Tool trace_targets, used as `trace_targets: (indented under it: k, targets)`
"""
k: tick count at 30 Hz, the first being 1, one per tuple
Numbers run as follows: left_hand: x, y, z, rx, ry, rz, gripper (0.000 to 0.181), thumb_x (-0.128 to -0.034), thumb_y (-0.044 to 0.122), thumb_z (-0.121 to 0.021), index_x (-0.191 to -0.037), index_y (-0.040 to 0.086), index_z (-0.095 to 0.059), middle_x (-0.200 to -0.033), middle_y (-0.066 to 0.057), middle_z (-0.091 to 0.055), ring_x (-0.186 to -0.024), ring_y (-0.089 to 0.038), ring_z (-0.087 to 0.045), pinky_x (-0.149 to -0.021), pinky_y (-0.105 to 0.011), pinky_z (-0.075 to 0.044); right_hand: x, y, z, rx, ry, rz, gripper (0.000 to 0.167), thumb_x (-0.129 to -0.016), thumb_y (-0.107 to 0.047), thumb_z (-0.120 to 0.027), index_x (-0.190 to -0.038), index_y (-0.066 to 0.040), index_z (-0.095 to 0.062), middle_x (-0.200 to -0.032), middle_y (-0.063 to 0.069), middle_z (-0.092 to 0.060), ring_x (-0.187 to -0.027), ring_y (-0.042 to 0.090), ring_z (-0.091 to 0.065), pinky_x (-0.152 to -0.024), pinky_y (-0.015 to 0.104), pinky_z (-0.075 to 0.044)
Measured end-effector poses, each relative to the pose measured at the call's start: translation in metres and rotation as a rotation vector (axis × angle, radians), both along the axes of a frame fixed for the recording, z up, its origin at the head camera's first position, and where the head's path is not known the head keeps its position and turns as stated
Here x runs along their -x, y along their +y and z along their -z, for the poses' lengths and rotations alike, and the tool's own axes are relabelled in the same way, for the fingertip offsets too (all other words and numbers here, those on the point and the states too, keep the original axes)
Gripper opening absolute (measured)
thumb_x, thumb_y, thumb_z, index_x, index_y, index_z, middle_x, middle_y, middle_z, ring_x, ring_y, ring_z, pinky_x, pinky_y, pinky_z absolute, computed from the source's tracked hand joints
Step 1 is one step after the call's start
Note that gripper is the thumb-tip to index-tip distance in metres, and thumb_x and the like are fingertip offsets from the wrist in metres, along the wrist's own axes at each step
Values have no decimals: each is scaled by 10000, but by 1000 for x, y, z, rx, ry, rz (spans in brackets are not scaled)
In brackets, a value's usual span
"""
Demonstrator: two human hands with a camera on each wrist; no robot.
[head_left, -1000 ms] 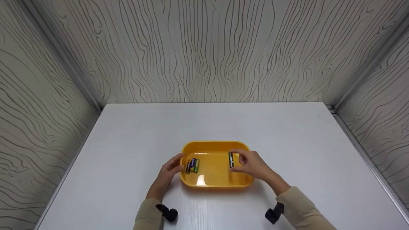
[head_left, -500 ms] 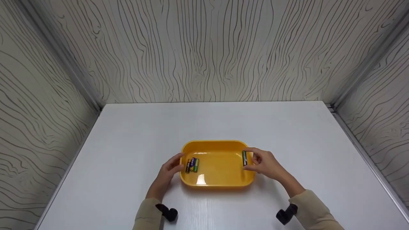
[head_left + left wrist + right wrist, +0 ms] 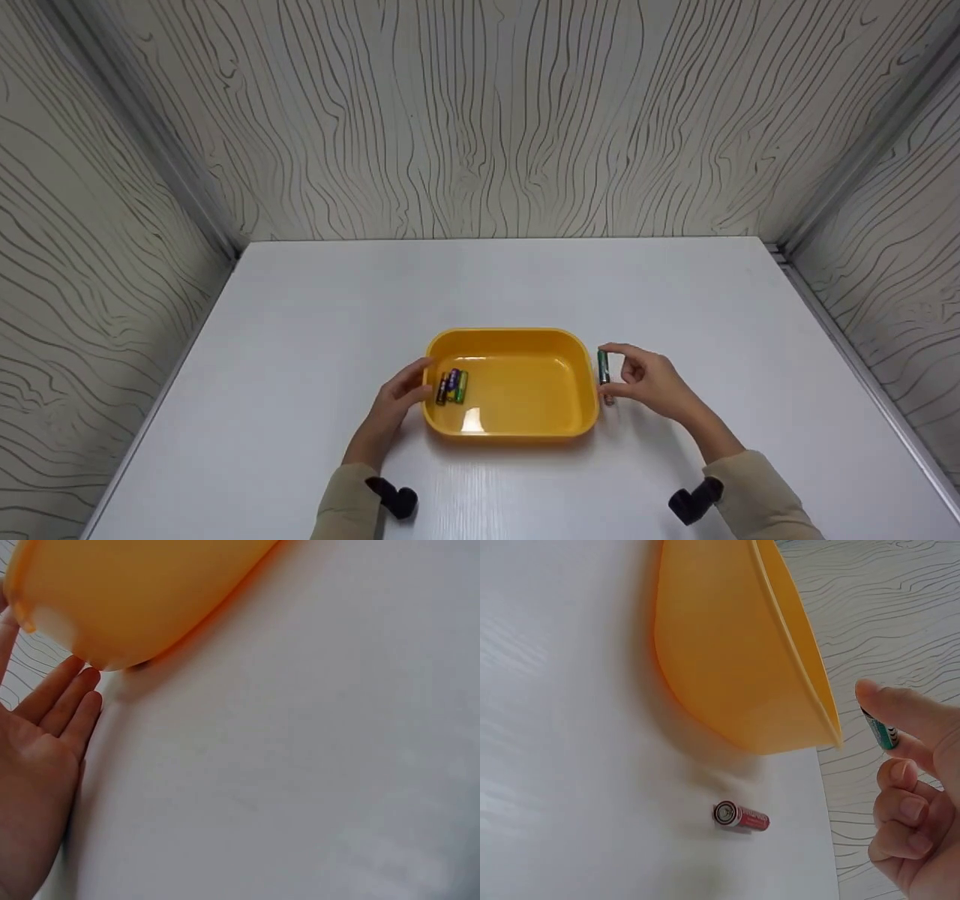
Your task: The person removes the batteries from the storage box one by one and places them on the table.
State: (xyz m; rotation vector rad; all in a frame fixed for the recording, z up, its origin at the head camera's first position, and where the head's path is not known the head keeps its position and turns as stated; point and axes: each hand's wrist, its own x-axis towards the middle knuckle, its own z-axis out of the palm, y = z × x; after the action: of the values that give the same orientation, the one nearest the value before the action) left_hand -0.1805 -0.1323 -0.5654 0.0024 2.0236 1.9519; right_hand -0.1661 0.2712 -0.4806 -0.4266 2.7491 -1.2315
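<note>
My right hand (image 3: 649, 379) pinches a green and black battery (image 3: 603, 367) between thumb and index finger, just outside the right rim of the yellow tray (image 3: 517, 435). The right wrist view shows this battery (image 3: 881, 730) partly covered by the thumb, with the other fingers curled. A red battery (image 3: 742, 817) lies on the table beside the tray, below the held one. At the tray's left end my left hand (image 3: 397, 394) touches the rim; its fingers (image 3: 66, 701) look nearly straight against the tray's outside. Inside the tray's left end lie a black battery (image 3: 441, 390), a purple one (image 3: 453, 381) and a green one (image 3: 461, 388).
A white table (image 3: 337, 315) carries the tray near its front. Wood-grain patterned panels (image 3: 480, 120) stand behind it and along both sides. Black wrist-worn cameras (image 3: 394, 500) sit at both cuffs.
My right hand has moved right with the battery, from above the tray's right part to beyond its rim. A red battery on the table now shows there. The left hand stays put.
</note>
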Motion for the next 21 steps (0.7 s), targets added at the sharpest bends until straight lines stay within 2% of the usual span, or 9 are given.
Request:
trace_targets:
  k: [12,21]
  targets:
    - [0,0,0,-22,20,12,553,-906,365,-638,-1421,242,-477,-1566,-24,-380,-1487,-265,-301,-1240,-502,-203,-1,18,12,-10,-32,28,582,-785,-244,-776,-1282,-18,-573,-673,-59,-440,-585,-18,-376,-525,143,-353]
    - [0,1,0,-8,14,4,534,-913,362,-629,-1415,256,-482,-1556,-12,-397,-1479,-261,-316,-1239,-526,-187,1,25,29,-40,-117,43,622,-791,-278,-772,-1309,-14,-553,-700,-37,-461,-613,7,-403,-550,140,-364]
